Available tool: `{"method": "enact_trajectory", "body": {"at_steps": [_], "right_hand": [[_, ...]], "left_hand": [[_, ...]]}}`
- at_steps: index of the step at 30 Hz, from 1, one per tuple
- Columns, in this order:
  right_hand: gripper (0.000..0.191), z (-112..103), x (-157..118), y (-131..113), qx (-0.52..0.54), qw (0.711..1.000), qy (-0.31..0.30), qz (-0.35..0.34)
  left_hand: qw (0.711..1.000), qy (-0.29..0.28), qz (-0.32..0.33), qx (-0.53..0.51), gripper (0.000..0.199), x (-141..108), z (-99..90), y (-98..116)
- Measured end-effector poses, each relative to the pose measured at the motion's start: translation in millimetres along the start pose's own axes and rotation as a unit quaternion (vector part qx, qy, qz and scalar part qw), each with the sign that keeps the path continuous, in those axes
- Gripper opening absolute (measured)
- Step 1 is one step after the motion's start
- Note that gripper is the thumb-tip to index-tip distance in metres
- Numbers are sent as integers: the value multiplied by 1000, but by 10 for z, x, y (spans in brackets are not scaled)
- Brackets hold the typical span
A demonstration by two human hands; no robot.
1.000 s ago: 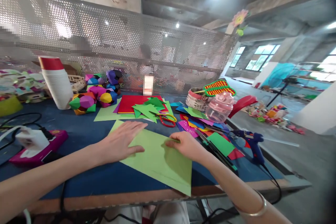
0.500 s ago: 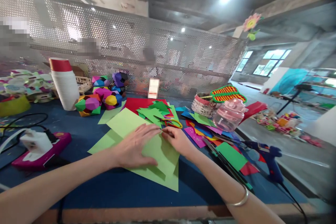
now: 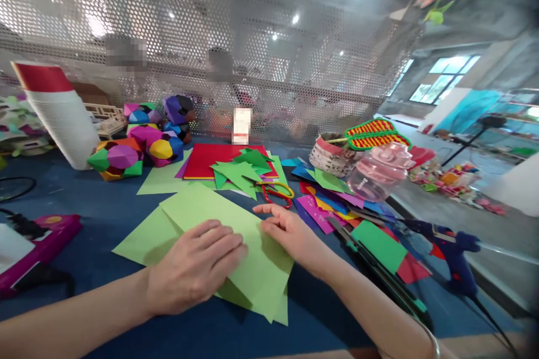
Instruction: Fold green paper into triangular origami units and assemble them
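A light green sheet of paper (image 3: pixel 191 205) lies on top of another light green sheet (image 3: pixel 137 241) on the blue table. My left hand (image 3: pixel 196 266) is over the upper sheet with its fingers curled together; whether anything is beneath them is hidden. At the sheet's right edge, my right hand (image 3: pixel 295 235) has its index finger stretched out and its thumb apart, with nothing held. Just beyond the right fingertips lie scissors with red and yellow handles (image 3: pixel 278 193), beside green paper pieces (image 3: pixel 242 174) on a red sheet (image 3: pixel 204 160).
A stack of white cups (image 3: pixel 63 123) and colourful folded paper balls (image 3: pixel 122 160) stand back left. A purple power strip (image 3: pixel 54 244) lies left. On the right are coloured papers (image 3: pixel 379 244), a cutter (image 3: pixel 389 280), a glue gun (image 3: pixel 455 252), a pink bottle (image 3: pixel 377 174) and a basket (image 3: pixel 330 154).
The view has tilted down and shifted. My left hand has curled its fingers and moved back from the sheet's far edge. My right fingers have loosened from their pinch.
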State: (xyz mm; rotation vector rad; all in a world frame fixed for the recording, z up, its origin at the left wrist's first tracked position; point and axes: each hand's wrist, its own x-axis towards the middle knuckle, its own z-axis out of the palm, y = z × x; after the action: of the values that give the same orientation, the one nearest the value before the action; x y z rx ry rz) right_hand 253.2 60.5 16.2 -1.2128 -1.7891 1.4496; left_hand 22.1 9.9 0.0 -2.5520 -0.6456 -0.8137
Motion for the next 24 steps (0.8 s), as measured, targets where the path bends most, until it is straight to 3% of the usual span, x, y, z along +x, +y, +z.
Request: {"method": "enact_trajectory", "body": {"at_steps": [3, 6, 10, 12, 15, 20, 24], "right_hand": [[35, 5, -42, 30, -91, 992, 45, -70], [40, -36, -172, -33, -195, 962, 84, -172], [59, -76, -373, -206, -222, 952, -74, -196], [68, -47, -426, -214, -259, 938, -111, -203], [31, 22, -465, -80, -333, 898, -54, -283], [40, 84, -630, 167, -417, 825, 40, -379], [34, 129, -823, 236, -476, 766, 84, -423]], "left_hand": [[1000, 1, 7, 18, 24, -28, -9, 44], [999, 14, -13, 30, 24, -40, -29, 88], [998, 8, -54, 16, 23, -33, -45, 138], [996, -8, -88, 2, 24, -36, -33, 164], [991, -28, -126, -22, 25, -63, 3, 215], [995, -2, -90, -30, 24, -150, 10, 358], [996, 9, -79, -43, 31, -186, -76, 454]]}}
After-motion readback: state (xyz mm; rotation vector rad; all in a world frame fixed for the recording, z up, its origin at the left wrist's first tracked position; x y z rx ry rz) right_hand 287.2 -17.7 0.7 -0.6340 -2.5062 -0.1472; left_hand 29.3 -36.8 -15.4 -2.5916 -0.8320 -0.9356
